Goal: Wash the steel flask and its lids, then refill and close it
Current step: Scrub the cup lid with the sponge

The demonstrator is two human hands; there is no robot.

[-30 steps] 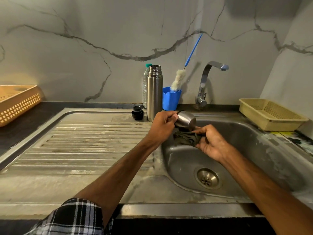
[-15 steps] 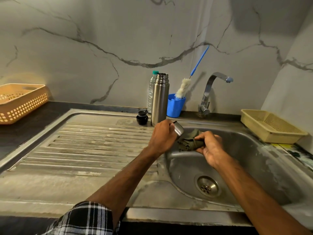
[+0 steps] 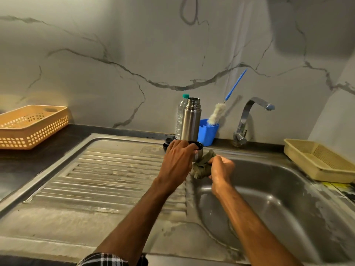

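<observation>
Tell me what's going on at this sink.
A person is washing up over the sink. Their left hand grips the steel cup lid at the basin's edge, and their right hand holds a crumpled greenish cloth right up against it. The steel flask stands upright and uncapped at the back. A small black stopper sits near its base. No water shows at the tap.

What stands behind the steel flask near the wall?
A clear plastic bottle with a green cap stands behind the steel flask, close to the wall. Only its left side and top show; the flask covers the rest, so its contents cannot be told.
</observation>
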